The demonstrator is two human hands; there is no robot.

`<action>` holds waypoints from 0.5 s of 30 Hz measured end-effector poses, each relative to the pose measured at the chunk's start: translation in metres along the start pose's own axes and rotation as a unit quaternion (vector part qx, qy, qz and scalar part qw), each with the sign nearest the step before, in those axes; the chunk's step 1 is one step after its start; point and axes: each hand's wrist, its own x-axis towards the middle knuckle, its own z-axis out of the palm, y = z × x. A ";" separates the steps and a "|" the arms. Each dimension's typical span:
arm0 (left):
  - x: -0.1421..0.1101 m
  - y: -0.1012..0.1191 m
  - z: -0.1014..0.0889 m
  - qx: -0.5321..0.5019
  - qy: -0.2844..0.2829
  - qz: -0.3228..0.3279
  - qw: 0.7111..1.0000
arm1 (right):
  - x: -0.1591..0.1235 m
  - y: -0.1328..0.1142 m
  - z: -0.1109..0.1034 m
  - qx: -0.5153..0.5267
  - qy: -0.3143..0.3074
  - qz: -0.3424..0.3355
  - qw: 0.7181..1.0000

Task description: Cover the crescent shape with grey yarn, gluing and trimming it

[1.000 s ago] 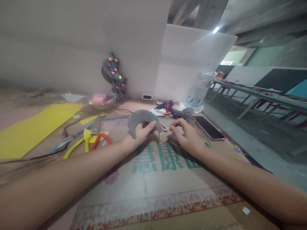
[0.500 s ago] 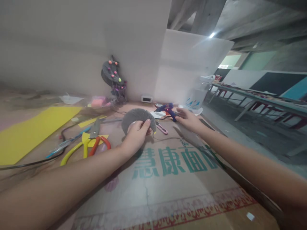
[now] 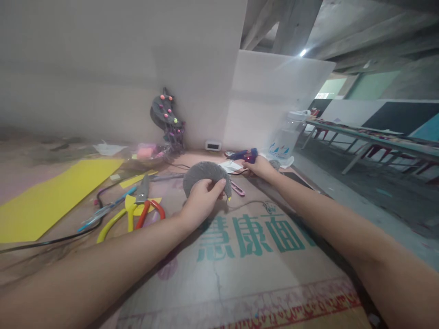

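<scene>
My left hand (image 3: 202, 196) pinches the right end of a grey yarn-wrapped crescent (image 3: 202, 172), thumb on top. A bit of yellow shows at its tip, and a loose strand of grey yarn (image 3: 248, 204) trails right over the cardboard. Farther back, my right hand (image 3: 259, 167) is closed around the handle of a dark blue glue gun (image 3: 248, 156) with a small red light, its nozzle pointing left. A pink box cutter (image 3: 238, 188) lies just right of the crescent. White paper (image 3: 230, 167) lies under the gun's nozzle.
Scissors with yellow and red handles (image 3: 140, 208) lie left, near a yellow sheet (image 3: 65, 196) and a black cord (image 3: 41, 244). A finished-looking grey crescent with coloured balls (image 3: 164, 112) leans on the wall. A small digital clock (image 3: 213, 145) and clear plastic jug (image 3: 288, 137) stand behind.
My right hand has moved left onto the glue gun and closed around its handle. My left hand still holds the crescent. The whole view has shifted slightly.
</scene>
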 end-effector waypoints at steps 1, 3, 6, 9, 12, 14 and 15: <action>0.000 0.001 0.000 0.001 0.001 0.003 1.000 | -0.004 -0.001 -0.004 0.010 -0.001 0.000 1.000; -0.001 0.002 -0.001 0.001 -0.002 0.003 1.000 | -0.015 -0.006 -0.013 0.035 -0.006 -0.010 0.999; -0.002 0.003 -0.001 -0.006 -0.009 -0.011 1.000 | -0.043 -0.012 -0.026 0.069 -0.011 -0.033 0.997; -0.001 0.003 -0.002 -0.008 -0.001 -0.015 1.000 | -0.081 -0.013 -0.037 0.072 0.011 -0.088 0.993; -0.001 0.004 -0.002 0.008 0.019 -0.013 1.000 | -0.119 -0.009 -0.039 0.122 0.028 -0.124 0.984; -0.001 0.006 -0.003 0.024 0.030 -0.014 0.999 | -0.138 -0.004 -0.035 0.165 0.028 -0.114 0.979; -0.001 0.007 -0.003 0.031 0.035 -0.016 0.999 | -0.145 -0.002 -0.033 0.169 0.029 -0.113 0.979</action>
